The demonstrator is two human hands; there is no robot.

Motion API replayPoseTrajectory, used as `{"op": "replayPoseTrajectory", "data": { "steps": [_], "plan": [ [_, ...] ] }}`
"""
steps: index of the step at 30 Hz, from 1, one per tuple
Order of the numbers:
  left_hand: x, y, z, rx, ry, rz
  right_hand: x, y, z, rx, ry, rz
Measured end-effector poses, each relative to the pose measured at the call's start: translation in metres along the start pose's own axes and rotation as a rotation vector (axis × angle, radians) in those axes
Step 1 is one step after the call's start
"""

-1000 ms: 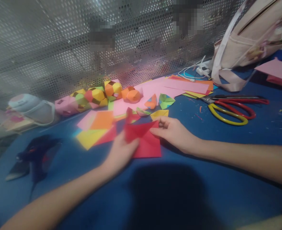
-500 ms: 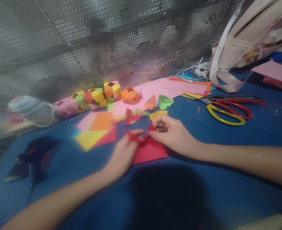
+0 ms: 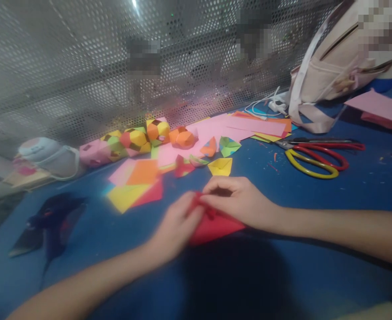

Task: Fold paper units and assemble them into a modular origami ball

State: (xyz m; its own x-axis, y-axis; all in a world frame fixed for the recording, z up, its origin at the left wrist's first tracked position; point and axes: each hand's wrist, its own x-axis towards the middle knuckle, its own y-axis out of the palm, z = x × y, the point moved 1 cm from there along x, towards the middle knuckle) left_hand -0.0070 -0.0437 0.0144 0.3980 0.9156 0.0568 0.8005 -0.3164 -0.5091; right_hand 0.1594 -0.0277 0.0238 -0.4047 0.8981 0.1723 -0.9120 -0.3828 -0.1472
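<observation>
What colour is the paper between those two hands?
The paper is red; it shows best in the head view.

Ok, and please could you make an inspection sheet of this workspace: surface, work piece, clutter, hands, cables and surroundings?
Surface: blue tabletop, red scraps beside the scissors.
Work piece: red paper, bent.
Clutter: paper sheets, folded paper pieces, paper balls, dark gun-shaped tool.
Hands: left hand and right hand close together, both pinching the red paper.
Cables: white cable with plug beside the bag; dark cord at the gun-shaped tool.
Surroundings: perforated panel behind; bag at right.
</observation>
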Motion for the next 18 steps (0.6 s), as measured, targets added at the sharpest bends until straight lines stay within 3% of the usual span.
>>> {"op": "replayPoseTrajectory", "data": {
  "steps": [11,18],
  "plan": [
    [0.0035,0.0003,0.0036,-0.097,-0.146,-0.097,-0.0007,-0.001,-0.0068,-0.41,-0.202,-0.009],
    [0.0022,-0.0002,0.0011,-0.174,-0.178,-0.113,0.0028,-0.0034,-0.0087,-0.364,-0.084,-0.024]
  ]
}}
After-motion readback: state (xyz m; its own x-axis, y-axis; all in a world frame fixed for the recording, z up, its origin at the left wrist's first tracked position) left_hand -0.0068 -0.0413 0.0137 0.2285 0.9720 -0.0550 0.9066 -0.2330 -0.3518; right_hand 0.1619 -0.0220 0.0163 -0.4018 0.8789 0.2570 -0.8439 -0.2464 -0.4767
